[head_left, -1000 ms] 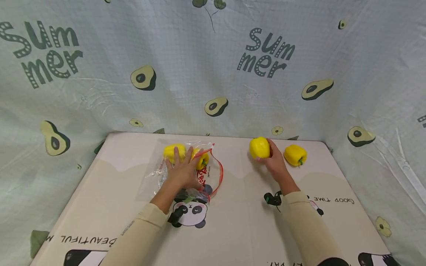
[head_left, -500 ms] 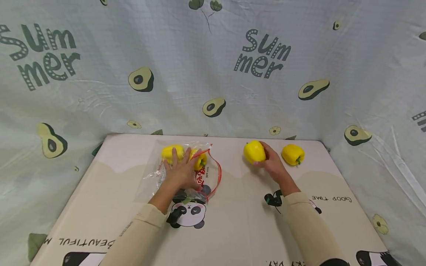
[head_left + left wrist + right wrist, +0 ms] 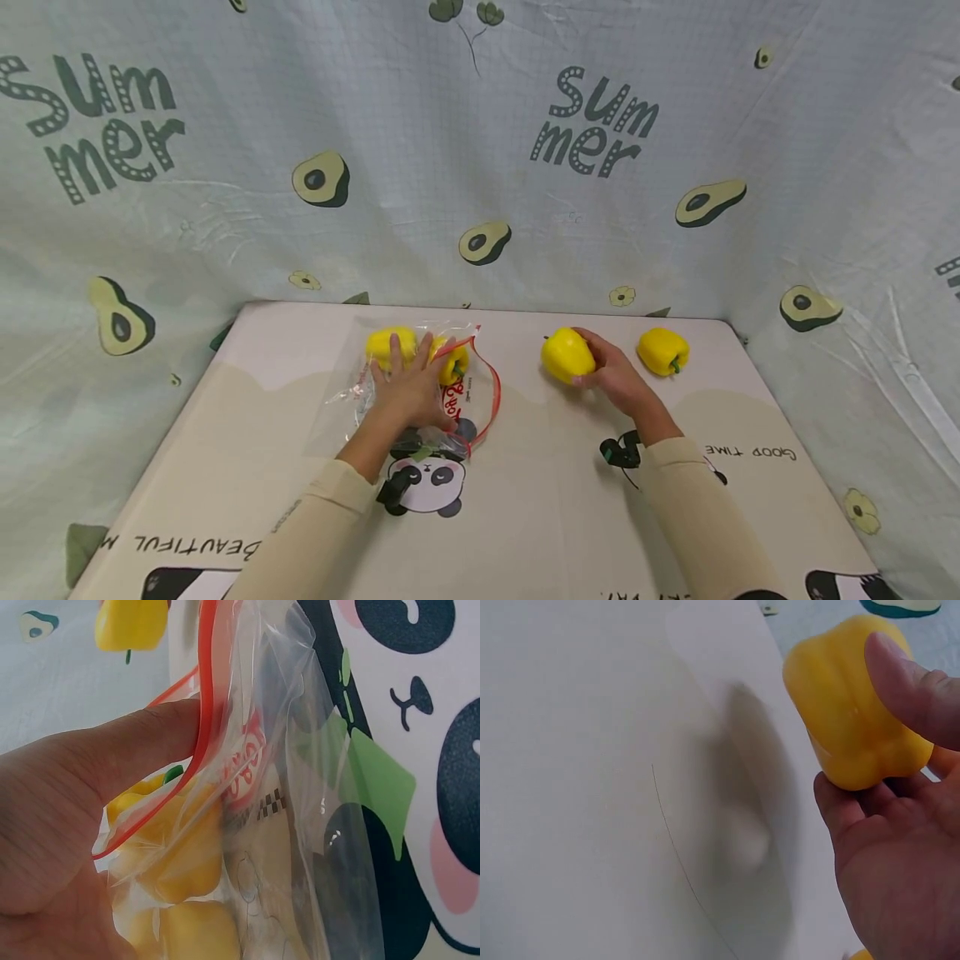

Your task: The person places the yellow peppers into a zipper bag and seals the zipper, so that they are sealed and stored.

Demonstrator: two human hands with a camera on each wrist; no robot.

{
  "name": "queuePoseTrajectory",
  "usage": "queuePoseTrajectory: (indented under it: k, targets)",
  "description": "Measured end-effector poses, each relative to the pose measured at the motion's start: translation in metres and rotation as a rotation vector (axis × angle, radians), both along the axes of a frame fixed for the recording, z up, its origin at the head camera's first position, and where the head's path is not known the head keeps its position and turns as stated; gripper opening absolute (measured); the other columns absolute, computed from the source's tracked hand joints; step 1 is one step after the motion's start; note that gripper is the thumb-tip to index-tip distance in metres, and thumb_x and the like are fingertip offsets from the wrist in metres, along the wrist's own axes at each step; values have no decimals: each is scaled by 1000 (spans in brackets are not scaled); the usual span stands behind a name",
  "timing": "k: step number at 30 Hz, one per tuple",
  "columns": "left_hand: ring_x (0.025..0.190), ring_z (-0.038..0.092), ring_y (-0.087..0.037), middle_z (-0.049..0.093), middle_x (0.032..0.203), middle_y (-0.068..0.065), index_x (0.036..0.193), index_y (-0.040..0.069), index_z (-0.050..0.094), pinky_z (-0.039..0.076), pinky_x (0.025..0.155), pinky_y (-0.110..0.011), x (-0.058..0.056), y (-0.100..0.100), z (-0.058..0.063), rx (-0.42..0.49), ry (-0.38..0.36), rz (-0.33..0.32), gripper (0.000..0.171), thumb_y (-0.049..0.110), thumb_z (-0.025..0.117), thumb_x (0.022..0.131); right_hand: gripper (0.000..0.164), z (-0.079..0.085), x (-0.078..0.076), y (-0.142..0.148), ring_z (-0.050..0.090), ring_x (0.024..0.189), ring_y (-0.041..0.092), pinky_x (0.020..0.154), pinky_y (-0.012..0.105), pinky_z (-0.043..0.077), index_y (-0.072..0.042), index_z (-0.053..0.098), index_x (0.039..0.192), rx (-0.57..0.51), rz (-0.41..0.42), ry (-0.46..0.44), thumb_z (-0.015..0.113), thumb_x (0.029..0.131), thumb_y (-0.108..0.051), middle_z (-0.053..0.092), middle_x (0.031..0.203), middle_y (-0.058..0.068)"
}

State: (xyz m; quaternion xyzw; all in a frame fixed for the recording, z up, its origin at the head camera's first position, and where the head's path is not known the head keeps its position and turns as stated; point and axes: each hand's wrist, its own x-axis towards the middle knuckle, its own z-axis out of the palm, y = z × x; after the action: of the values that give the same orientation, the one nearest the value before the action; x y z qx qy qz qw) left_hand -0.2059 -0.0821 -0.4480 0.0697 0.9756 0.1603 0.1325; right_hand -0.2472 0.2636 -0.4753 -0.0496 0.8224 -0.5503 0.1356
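My right hand (image 3: 618,379) grips a yellow bell pepper (image 3: 567,356), raised over the table with its shadow below in the right wrist view; thumb (image 3: 930,697) on one side, fingers on the other. My left hand (image 3: 410,392) lies with fingers spread on a clear zip bag (image 3: 337,408) with a red edge. Its straight thumb (image 3: 150,739) reaches under the bag's red rim (image 3: 206,712), which bows away from the table. Inside the bag are two yellow bell peppers, one at the left (image 3: 390,343) and one at the right (image 3: 455,367), partly hidden by the fingers.
Another yellow bell pepper (image 3: 663,351) lies right of my right hand, its green stem facing me. The table (image 3: 525,517) has a printed cover with pandas and lettering. A patterned curtain (image 3: 405,125) closes off the back and sides.
My right hand has carried its bell pepper to the left and a little nearer, turning it slightly. My left hand and the bag stay in place.
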Motion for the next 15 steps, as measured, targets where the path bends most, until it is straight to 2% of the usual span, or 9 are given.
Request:
queuePoseTrajectory:
  k: [7,15]
  targets:
    - [157,-24,-54,-2,179,-8,168,37,15,-7,119,-82,0,0,0,-10,2,1,131,42,96,65,90,0,0,1,40,146,42,129,63,23,-14,28,165,6,74,-14,68,87,7,32,170,17]
    - [157,-24,-53,-3,179,-7,167,38,16,-7,119,-82,-1,0,-1,-16,5,0,130,42,96,65,92,1,2,-2,41,142,41,129,63,25,-11,33,163,-37,156,-34,69,81,9,36,167,18]
